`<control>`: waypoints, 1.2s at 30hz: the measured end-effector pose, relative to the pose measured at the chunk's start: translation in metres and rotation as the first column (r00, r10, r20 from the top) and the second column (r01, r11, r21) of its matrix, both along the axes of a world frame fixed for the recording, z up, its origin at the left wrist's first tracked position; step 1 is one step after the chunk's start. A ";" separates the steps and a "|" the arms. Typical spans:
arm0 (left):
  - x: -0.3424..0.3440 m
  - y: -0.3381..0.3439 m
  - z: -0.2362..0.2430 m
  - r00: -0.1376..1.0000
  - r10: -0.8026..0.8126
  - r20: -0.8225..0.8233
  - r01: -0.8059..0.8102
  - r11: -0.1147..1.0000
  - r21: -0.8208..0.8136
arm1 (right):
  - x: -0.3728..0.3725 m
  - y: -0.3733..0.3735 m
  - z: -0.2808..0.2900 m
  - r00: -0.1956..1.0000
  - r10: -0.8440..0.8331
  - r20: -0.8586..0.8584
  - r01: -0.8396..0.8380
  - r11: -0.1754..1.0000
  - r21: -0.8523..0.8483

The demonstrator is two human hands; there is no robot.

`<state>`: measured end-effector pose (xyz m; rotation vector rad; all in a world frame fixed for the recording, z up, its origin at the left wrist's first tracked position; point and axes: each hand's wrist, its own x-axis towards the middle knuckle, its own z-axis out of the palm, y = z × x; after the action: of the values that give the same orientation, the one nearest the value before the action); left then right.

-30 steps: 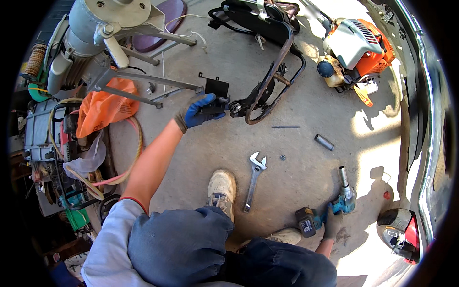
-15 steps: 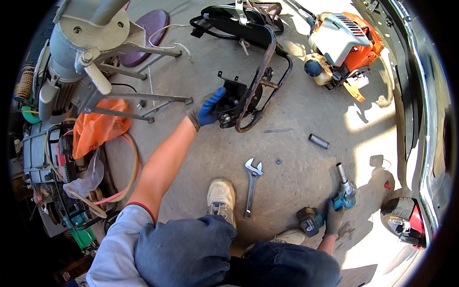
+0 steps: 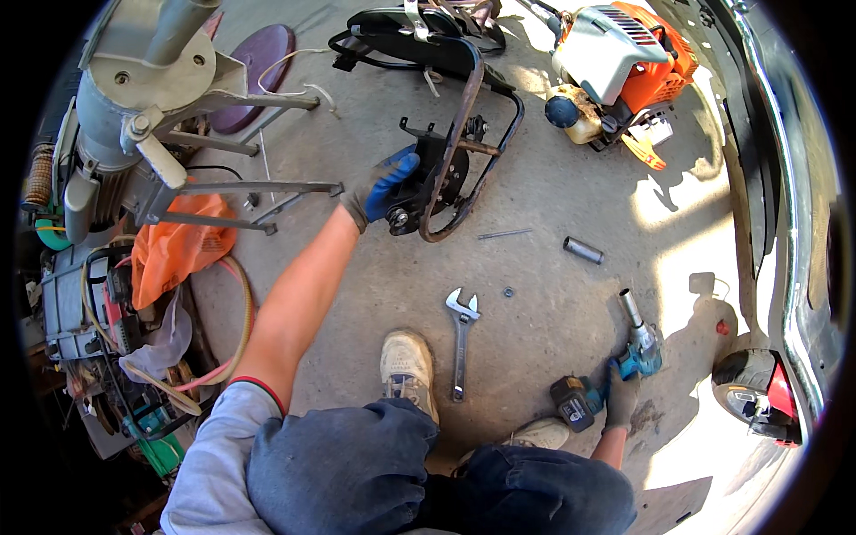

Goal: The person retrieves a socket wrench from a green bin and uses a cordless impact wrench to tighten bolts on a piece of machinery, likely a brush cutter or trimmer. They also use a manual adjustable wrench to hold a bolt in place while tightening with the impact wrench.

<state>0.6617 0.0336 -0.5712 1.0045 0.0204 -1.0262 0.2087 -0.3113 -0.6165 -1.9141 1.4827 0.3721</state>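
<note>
My left hand (image 3: 385, 189), in a blue-and-grey glove, grips the near left side of a black metal bracket (image 3: 430, 169). Its fingers curl over the plate, and what lies under the palm is hidden. That bracket is joined to a tubular frame (image 3: 464, 107) with a rusty bar, lying on the concrete. Low on the right, my gloved right hand (image 3: 621, 399) is closed round the handle of a teal cordless impact wrench (image 3: 640, 357). A long socket (image 3: 630, 306) on the wrench points away from me. An adjustable wrench (image 3: 461, 348) lies between the two hands.
A loose socket (image 3: 583, 250), a nut (image 3: 508, 292) and a thin rod (image 3: 505, 234) lie on the floor. An orange-and-grey engine (image 3: 624, 62) stands far right. Left are a grey machine on legs (image 3: 147, 80), an orange bag (image 3: 183, 245) and hoses (image 3: 239, 321). A small wheel (image 3: 744, 388) is at right.
My left hand's fingers have gone from fairly straight to curled over the bracket. The whole view has shifted slightly. My right hand still holds the impact wrench in the same place.
</note>
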 end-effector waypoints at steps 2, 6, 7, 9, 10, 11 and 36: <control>0.001 0.000 0.000 1.000 -0.012 0.010 0.011 1.000 0.026 | 0.000 0.000 0.001 1.000 -0.009 -0.003 0.009 1.000 -0.008; 0.003 0.002 0.000 1.000 -0.011 -0.029 0.013 0.998 0.068 | 0.001 0.003 0.001 0.999 -0.030 -0.029 0.029 1.000 -0.004; 0.003 0.002 0.000 0.998 -0.015 -0.054 0.018 0.998 0.059 | 0.000 0.002 0.000 0.999 -0.024 -0.038 0.023 1.000 -0.017; 0.001 0.001 0.006 0.999 0.038 -0.017 -0.037 0.998 0.056 | 0.003 0.000 0.001 0.998 -0.039 -0.048 0.039 0.999 -0.001; 0.000 0.005 0.012 0.998 0.069 0.001 -0.069 0.996 0.060 | 0.008 0.003 0.005 0.998 -0.042 -0.053 0.043 0.999 0.013; 0.003 0.017 0.008 0.990 0.137 -0.019 -0.135 0.986 0.097 | 0.013 0.005 0.012 0.998 -0.048 -0.029 0.050 0.998 0.041; -0.207 0.169 0.059 0.721 -0.667 0.190 -0.210 0.052 0.976 | -0.015 -0.002 -0.034 0.815 -0.448 0.367 0.340 0.883 0.323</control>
<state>0.4545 0.2022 -0.5127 2.8223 -0.0310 -0.8255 0.1940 -0.3133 -0.6501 -1.3304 1.4078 -0.0675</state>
